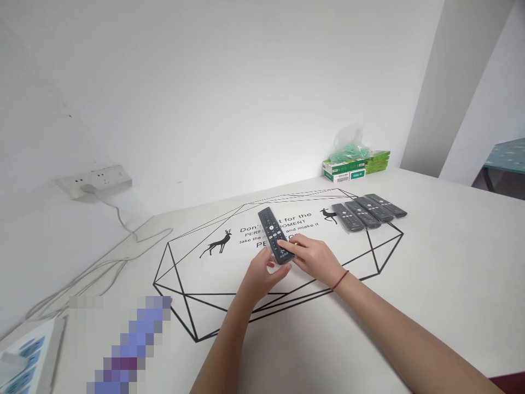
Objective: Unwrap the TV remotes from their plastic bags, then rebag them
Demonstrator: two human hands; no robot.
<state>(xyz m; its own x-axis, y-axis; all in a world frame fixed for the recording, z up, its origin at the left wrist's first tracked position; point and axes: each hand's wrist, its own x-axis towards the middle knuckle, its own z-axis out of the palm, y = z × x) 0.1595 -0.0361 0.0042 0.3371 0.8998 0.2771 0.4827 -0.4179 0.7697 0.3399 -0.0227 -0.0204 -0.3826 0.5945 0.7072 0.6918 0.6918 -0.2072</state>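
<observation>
A black remote control [272,230] with its buttons facing up is held above the white table [430,273], over the printed deer-and-lines design. My left hand [260,276] grips its near end from below and the left, fingers curled round it. My right hand [311,256] holds the same near end from the right, with a fingertip pressed on the lower buttons. A red cord circles my right wrist.
Several more black remotes [369,210] lie side by side at the right of the design. Behind them sit stacked green and white boxes [356,165] with a plastic bag on top. A wall socket [95,180] with white cables is at the left. A power strip [24,361] lies at the near left corner.
</observation>
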